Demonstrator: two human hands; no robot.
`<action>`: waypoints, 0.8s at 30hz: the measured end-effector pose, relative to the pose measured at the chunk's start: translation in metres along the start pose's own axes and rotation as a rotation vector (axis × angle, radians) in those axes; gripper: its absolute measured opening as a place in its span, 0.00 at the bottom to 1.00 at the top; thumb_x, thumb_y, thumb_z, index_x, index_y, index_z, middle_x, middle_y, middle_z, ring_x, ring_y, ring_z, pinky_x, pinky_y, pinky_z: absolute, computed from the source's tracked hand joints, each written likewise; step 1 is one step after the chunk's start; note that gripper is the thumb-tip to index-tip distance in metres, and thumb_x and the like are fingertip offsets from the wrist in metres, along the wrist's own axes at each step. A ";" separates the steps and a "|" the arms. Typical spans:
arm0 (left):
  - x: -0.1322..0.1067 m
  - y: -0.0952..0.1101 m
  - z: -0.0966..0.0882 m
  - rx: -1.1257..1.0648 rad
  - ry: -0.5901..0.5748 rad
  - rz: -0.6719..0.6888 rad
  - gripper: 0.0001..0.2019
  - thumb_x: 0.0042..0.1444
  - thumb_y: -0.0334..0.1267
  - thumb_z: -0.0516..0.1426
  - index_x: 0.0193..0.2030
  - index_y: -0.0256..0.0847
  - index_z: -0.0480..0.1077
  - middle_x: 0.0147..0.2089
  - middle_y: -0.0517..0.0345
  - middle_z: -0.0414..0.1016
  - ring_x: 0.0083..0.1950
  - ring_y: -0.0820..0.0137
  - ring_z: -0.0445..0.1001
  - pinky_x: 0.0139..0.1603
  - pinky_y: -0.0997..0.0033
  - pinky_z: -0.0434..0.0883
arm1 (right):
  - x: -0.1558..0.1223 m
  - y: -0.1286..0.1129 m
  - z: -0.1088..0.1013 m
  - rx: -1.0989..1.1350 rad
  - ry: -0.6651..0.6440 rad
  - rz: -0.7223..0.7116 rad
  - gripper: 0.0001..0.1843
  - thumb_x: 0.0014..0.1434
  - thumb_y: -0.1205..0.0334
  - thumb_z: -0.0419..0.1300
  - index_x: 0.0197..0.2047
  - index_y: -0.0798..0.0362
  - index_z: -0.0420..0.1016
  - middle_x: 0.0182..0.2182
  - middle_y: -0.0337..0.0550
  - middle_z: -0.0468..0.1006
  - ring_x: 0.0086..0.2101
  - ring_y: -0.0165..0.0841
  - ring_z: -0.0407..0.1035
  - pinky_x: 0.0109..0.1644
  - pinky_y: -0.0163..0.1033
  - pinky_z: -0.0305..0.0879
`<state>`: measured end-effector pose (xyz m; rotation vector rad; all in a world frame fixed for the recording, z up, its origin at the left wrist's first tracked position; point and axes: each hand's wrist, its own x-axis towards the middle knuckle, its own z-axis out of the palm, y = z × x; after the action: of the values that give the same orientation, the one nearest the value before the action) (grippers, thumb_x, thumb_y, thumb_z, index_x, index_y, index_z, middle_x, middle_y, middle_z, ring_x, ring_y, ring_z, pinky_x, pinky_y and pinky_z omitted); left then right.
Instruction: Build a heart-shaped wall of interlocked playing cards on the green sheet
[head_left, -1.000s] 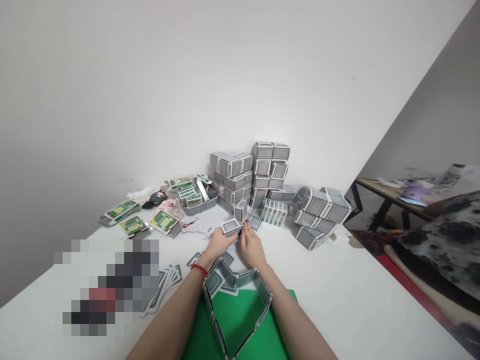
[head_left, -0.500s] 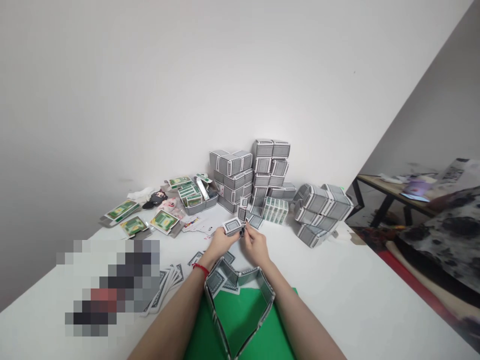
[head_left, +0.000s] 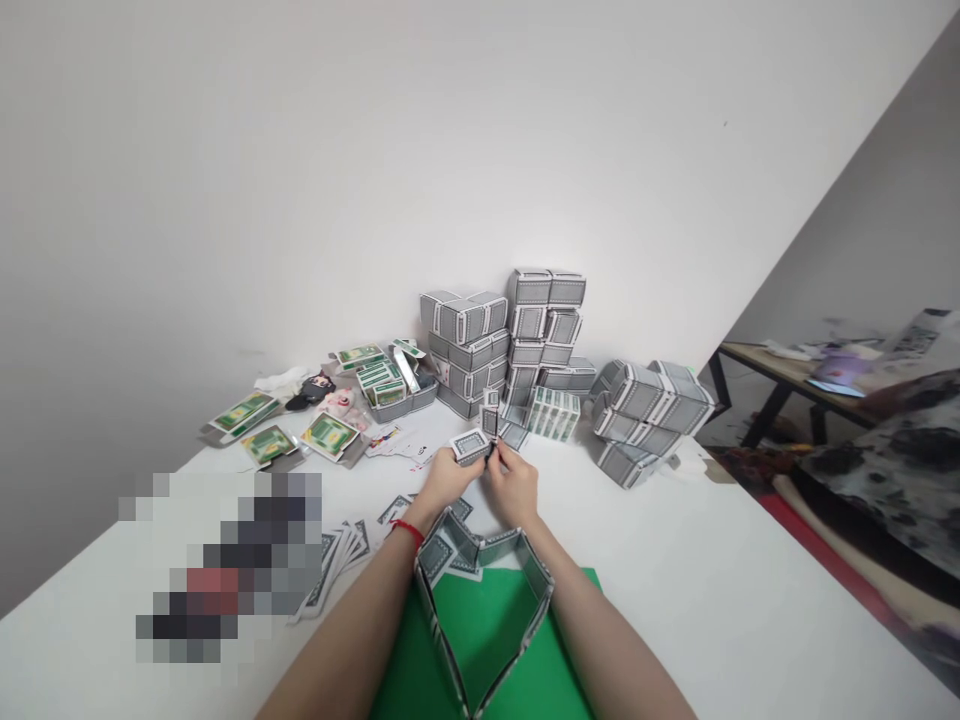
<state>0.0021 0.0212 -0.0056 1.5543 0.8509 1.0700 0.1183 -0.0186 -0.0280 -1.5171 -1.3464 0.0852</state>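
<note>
While the left hand [head_left: 442, 478] grips a small grey-backed stack of playing cards [head_left: 471, 446] with closed fingers above the white worktop [head_left: 712, 580], the right hand [head_left: 514, 485] pinches its edge — a forearm drifting inward could well topple the upright grey card wall [head_left: 499, 548] between them.

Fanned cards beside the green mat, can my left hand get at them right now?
Probably yes: the fanned cards lie close by on the table, nothing between, though the left hand is holding a card block.
</note>
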 end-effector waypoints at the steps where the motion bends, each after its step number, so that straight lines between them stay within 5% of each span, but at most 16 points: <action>1: 0.000 0.001 0.000 0.000 0.002 0.008 0.14 0.44 0.34 0.58 0.39 0.33 0.75 0.39 0.53 0.79 0.42 0.65 0.75 0.49 0.64 0.70 | 0.000 0.000 0.000 -0.028 0.013 -0.016 0.18 0.58 0.60 0.49 0.47 0.54 0.75 0.43 0.49 0.78 0.41 0.38 0.74 0.48 0.41 0.67; 13: -0.002 0.005 0.000 0.003 -0.037 0.076 0.13 0.44 0.33 0.56 0.38 0.32 0.74 0.39 0.54 0.79 0.42 0.66 0.74 0.49 0.66 0.68 | -0.001 -0.002 -0.002 -0.223 -0.023 -0.136 0.23 0.63 0.60 0.42 0.53 0.61 0.69 0.36 0.54 0.80 0.30 0.36 0.74 0.35 0.36 0.66; 18: -0.002 0.000 0.000 -0.020 -0.068 0.074 0.14 0.43 0.33 0.57 0.38 0.32 0.75 0.36 0.54 0.79 0.40 0.67 0.74 0.47 0.68 0.68 | -0.001 0.002 0.000 -0.244 0.003 -0.178 0.23 0.63 0.60 0.42 0.50 0.61 0.72 0.33 0.52 0.80 0.29 0.35 0.73 0.35 0.36 0.66; 24: -0.003 0.004 0.002 -0.056 -0.092 0.065 0.12 0.42 0.32 0.56 0.34 0.32 0.75 0.32 0.56 0.77 0.38 0.67 0.73 0.44 0.70 0.68 | -0.003 -0.001 0.001 -0.216 0.030 -0.152 0.23 0.61 0.62 0.43 0.51 0.61 0.71 0.41 0.55 0.78 0.36 0.37 0.73 0.42 0.39 0.66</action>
<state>0.0029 0.0168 -0.0029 1.5806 0.7058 1.0515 0.1158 -0.0201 -0.0290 -1.5806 -1.4792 -0.1843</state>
